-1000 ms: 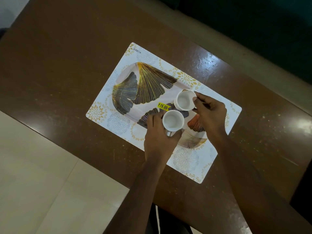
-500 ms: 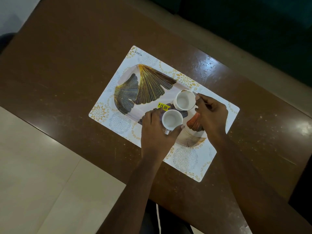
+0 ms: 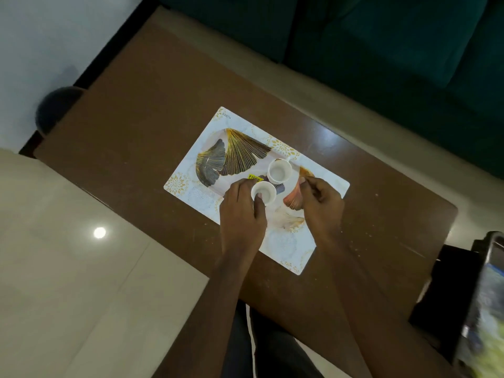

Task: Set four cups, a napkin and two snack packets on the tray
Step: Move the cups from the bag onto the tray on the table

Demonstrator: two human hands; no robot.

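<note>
A tray (image 3: 240, 159) printed with gold and dark fan-shaped leaves lies on a white placemat (image 3: 289, 246) in the middle of the brown table (image 3: 136, 126). Two empty white cups stand on the tray, close together. My left hand (image 3: 241, 214) is wrapped around the near cup (image 3: 263, 192), thumb on its rim and fingers on its left side. The far cup (image 3: 279, 171) stands free, its handle pointing away from me. My right hand (image 3: 321, 205) hovers over the tray's right end, fingers loosely curled, holding nothing. No napkin or snack packets are in view.
A dark green sofa (image 3: 381, 50) runs along the table's far side. A dark round object (image 3: 54, 107) sits by the table's left corner. A blurred dark-framed thing (image 3: 480, 309) stands at the right edge. Pale floor tiles (image 3: 68, 268) lie to the left.
My right hand has let go of the far cup and drawn back to the right. My left hand stays on the near cup. The view has pulled back and tilted.
</note>
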